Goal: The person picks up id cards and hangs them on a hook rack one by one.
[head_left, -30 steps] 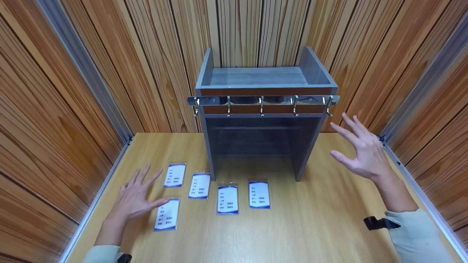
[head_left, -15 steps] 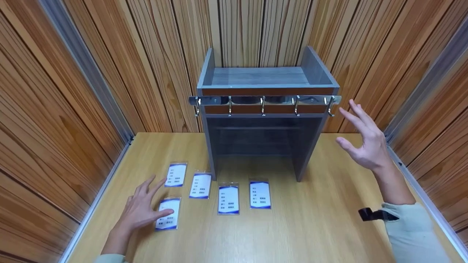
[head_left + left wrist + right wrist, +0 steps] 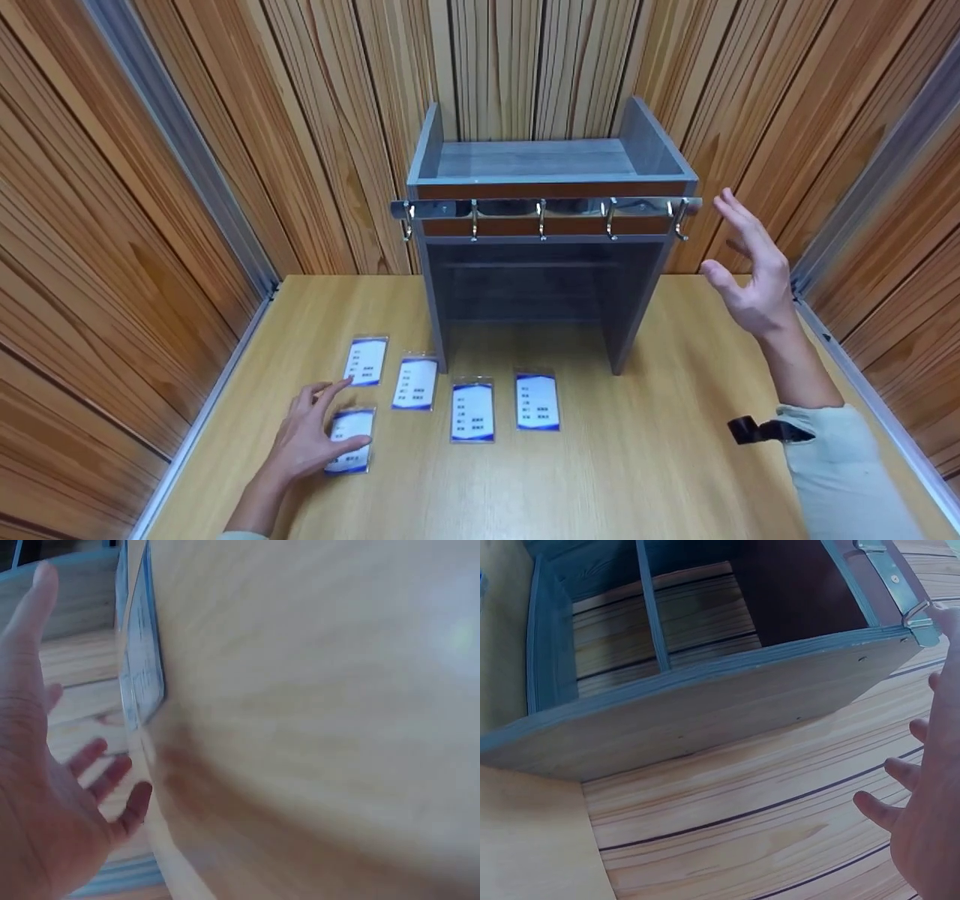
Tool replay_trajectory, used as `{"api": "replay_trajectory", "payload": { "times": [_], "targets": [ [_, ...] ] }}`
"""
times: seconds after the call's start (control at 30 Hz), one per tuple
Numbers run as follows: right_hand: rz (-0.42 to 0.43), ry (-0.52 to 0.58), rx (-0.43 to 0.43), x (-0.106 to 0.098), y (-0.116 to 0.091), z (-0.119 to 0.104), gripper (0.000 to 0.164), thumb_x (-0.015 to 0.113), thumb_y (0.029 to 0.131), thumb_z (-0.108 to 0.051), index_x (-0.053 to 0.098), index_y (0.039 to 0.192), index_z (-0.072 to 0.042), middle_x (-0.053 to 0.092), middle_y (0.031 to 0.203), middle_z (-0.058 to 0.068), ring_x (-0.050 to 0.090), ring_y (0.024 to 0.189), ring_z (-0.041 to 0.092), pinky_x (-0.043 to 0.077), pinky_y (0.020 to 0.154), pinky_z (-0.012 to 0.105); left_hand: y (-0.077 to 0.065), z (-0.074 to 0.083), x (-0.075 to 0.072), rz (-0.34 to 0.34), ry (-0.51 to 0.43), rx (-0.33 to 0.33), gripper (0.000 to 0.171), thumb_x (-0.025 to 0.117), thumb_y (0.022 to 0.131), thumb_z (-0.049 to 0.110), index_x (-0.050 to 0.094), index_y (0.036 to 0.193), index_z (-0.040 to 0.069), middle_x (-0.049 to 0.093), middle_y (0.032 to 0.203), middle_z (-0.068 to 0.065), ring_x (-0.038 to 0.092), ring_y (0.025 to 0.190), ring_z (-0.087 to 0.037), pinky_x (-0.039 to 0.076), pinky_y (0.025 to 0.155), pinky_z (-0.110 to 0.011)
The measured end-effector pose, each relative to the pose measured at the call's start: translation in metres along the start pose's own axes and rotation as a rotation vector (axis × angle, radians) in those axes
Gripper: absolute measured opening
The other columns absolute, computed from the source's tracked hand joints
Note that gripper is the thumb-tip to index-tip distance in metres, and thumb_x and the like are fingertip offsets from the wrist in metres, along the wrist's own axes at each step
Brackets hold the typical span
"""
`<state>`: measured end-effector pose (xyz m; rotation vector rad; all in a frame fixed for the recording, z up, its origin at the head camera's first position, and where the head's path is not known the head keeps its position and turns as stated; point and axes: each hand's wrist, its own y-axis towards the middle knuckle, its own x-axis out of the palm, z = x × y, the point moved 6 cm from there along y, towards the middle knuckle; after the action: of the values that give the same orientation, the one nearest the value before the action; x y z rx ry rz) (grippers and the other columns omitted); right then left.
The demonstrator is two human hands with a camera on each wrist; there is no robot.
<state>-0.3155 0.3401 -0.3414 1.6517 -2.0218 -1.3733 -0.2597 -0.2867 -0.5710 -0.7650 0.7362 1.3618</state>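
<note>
My left hand hovers low over the nearest badge card, thumb and fingers spread apart around it and partly covering it. In the left wrist view a card lies on the table beyond that hand. To the right, my right hand is raised in the air with nothing in it, level with the right end of the metal hook rail. The right wrist view has its fingers beside the rail's end hook. Other white-and-blue cards lie flat: one far left, then several more rightward, including one at the right.
A grey wooden rack stands at the back of the wooden table, with the hook rail across its front. Wood-patterned walls enclose the back and both sides. A dark strap sits on the right wrist.
My left hand has moved right and lowered over the nearest card, its thumb and fingers drawing a little closer together. My right hand has risen slightly beside the rack.
</note>
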Motion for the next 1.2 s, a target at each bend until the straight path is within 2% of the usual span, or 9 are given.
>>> {"api": "replay_trajectory", "payload": {
  "times": [0.17, 0.27, 0.4, 0.5, 0.73, 0.93, 1.2],
  "targets": [
    [-0.001, 0.112, 0.050, 0.001, 0.004, -0.001, 0.072, 0.060, 0.099, -0.010, 0.049, 0.170, -0.010, 0.042, 0.183, 0.006, 0.047, 0.167, 0.016, 0.051, 0.121, 0.022, 0.000, 0.006, 0.007, 0.019, -0.032, -0.056, 0.104, 0.091, 0.084, 0.068, 0.048, 0.170, 0.029, 0.044, 0.165, -0.026, 0.048, 0.148, -0.048, 0.052, 0.112, -0.068],
    [0.000, 0.181, 0.058, 0.003, 0.009, 0.000, 0.072, 0.057, 0.100, -0.008, 0.046, 0.171, -0.009, 0.042, 0.183, 0.007, 0.047, 0.167, 0.021, 0.052, 0.118, 0.021, 0.000, 0.009, 0.009, 0.025, -0.018, -0.069, 0.106, 0.096, 0.079, 0.065, 0.051, 0.168, 0.027, 0.045, 0.161, -0.027, 0.050, 0.144, -0.047, 0.057, 0.103, -0.060],
    [0.013, 0.298, 0.032, 0.005, 0.016, -0.002, 0.069, 0.055, 0.102, -0.004, 0.045, 0.170, -0.003, 0.042, 0.181, 0.014, 0.051, 0.163, 0.016, 0.054, 0.115, 0.018, 0.001, 0.010, 0.010, 0.015, 0.017, -0.095, 0.111, 0.100, 0.075, 0.064, 0.051, 0.167, 0.025, 0.047, 0.152, -0.028, 0.051, 0.135, -0.044, 0.053, 0.086, -0.042],
    [0.013, 0.378, 0.022, 0.007, 0.020, -0.002, 0.067, 0.056, 0.103, -0.001, 0.045, 0.169, -0.001, 0.043, 0.181, 0.013, 0.053, 0.161, 0.012, 0.055, 0.113, 0.016, 0.003, 0.009, 0.012, -0.015, 0.030, -0.130, 0.116, 0.100, 0.073, 0.067, 0.049, 0.168, 0.026, 0.046, 0.146, -0.026, 0.050, 0.127, -0.040, 0.046, 0.080, -0.036],
    [-0.014, 0.467, 0.002, 0.012, 0.026, -0.004, 0.066, 0.055, 0.103, 0.003, 0.045, 0.169, -0.001, 0.044, 0.181, 0.009, 0.053, 0.161, 0.012, 0.057, 0.112, 0.016, 0.005, 0.005, 0.016, -0.053, 0.056, -0.191, 0.123, 0.101, 0.069, 0.069, 0.047, 0.170, 0.026, 0.045, 0.136, -0.024, 0.049, 0.114, -0.034, 0.042, 0.077, -0.035],
    [-0.032, 0.555, -0.023, 0.015, 0.033, -0.009, 0.063, 0.051, 0.105, 0.006, 0.048, 0.167, 0.000, 0.048, 0.178, 0.006, 0.056, 0.158, 0.013, 0.061, 0.109, 0.020, 0.005, 0.004, 0.016, -0.067, 0.060, -0.221, 0.122, 0.102, 0.068, 0.068, 0.048, 0.169, 0.025, 0.046, 0.136, -0.024, 0.051, 0.113, -0.034, 0.043, 0.079, -0.036],
    [-0.036, 0.582, -0.008, 0.019, 0.044, -0.011, 0.060, 0.050, 0.106, 0.001, 0.050, 0.166, -0.001, 0.051, 0.176, 0.005, 0.061, 0.154, 0.013, 0.061, 0.108, 0.021, 0.005, 0.005, 0.012, -0.082, 0.026, -0.215, 0.109, 0.104, 0.074, 0.050, 0.051, 0.165, 0.023, 0.050, 0.144, -0.028, 0.055, 0.116, -0.036, 0.050, 0.087, -0.041]
  ]
}}
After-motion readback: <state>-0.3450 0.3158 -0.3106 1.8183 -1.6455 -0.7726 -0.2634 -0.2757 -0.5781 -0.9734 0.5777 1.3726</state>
